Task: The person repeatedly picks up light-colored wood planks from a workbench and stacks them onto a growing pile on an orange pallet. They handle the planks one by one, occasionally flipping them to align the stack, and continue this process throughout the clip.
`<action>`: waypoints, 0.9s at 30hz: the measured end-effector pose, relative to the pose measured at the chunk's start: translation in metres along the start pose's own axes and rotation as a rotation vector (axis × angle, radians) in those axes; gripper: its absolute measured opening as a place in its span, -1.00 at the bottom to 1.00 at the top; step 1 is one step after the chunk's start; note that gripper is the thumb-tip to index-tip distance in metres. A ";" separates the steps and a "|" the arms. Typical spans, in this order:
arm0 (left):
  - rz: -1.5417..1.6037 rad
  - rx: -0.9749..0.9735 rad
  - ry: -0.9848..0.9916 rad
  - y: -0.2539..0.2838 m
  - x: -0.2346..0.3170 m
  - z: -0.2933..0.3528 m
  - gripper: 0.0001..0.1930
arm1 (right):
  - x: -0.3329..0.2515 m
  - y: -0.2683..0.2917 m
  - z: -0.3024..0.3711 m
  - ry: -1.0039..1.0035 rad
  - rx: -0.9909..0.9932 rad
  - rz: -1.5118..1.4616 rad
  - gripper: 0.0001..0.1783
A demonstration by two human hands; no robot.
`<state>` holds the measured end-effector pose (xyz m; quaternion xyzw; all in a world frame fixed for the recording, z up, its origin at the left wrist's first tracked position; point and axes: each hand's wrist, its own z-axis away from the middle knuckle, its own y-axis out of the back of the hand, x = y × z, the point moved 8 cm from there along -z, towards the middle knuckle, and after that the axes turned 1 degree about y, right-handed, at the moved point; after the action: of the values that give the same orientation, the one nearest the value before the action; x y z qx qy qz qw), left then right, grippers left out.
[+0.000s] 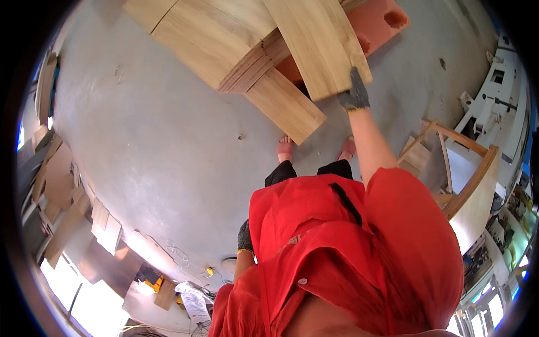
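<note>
My right hand [355,95], in a dark grey work glove, grips the near right corner of a wood-grain board [320,50]. Its thumb or a finger lies along the top face; the rest of the grip is under the edge. Left of this board is a stack of similar wooden panels [208,42], their layered edges facing me. A narrower plank [289,106] juts out from under the stack toward my feet. My left hand [245,236], gloved too, hangs low beside my red apron [303,208]. The apron and the blur hide its fingers.
An orange-red slab with dark holes [379,28] lies beneath the boards at the far right. To my right stands a wooden frame [466,180], with a long white machine [499,106] behind it. Scrap panels [59,180] lean along the left side of the grey floor [151,135].
</note>
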<state>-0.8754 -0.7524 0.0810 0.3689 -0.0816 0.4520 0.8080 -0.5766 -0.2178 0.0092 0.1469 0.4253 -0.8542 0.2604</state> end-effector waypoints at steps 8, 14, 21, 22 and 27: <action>0.371 -0.086 0.257 -0.023 -0.022 0.000 -0.55 | -0.051 0.193 0.126 -0.192 0.226 0.226 -0.41; 0.210 -0.131 0.160 -0.022 -0.005 -0.008 -0.59 | 0.015 0.229 0.113 -0.343 0.292 0.368 -0.50; 0.766 -0.031 0.606 -0.025 -0.044 0.034 -0.47 | 0.123 0.197 0.047 -0.373 0.241 0.398 -0.43; 0.741 -0.030 0.686 -0.027 -0.056 0.039 -0.46 | 0.133 0.193 0.041 -0.386 0.214 0.380 -0.42; 0.757 -0.017 0.748 -0.031 -0.081 0.054 -0.44 | 0.161 0.227 0.032 -0.431 0.428 0.587 -0.25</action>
<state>-0.8867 -0.8529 0.0661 0.1205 0.0811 0.8121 0.5651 -0.5803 -0.4088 -0.1955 0.1306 0.1142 -0.8241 0.5392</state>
